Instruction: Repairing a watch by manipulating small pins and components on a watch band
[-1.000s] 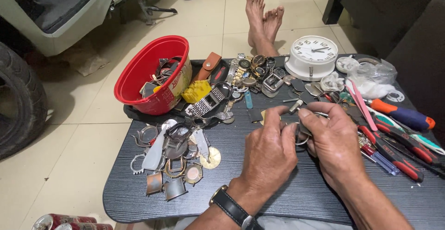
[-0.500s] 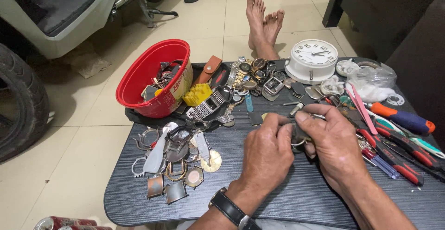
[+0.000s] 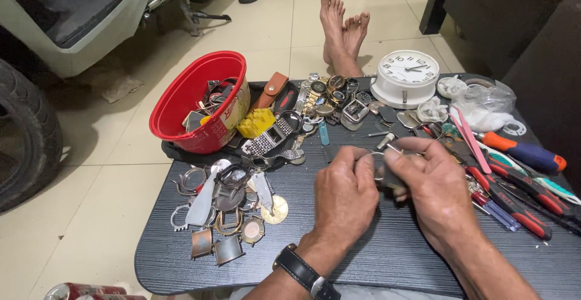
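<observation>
Both my hands meet over the middle of a dark wood-grain table [image 3: 387,257]. My left hand [image 3: 345,194], with a black-strapped wristwatch [image 3: 302,271] on its wrist, and my right hand [image 3: 433,185] pinch a small metal watch part [image 3: 382,173] between their fingertips. The part is mostly hidden by the fingers. A pile of watch cases and rings [image 3: 227,206] lies to the left of my hands.
A tilted red bucket [image 3: 196,100] with watch parts sits at the table's back left, watches and bands [image 3: 315,106] beside it. A white round clock [image 3: 404,76] stands at the back. Screwdrivers and pliers [image 3: 514,179] lie right. Bare feet [image 3: 342,28] rest beyond the table.
My hands stayed together on the small part, with only slight finger shifts. The view moved a little.
</observation>
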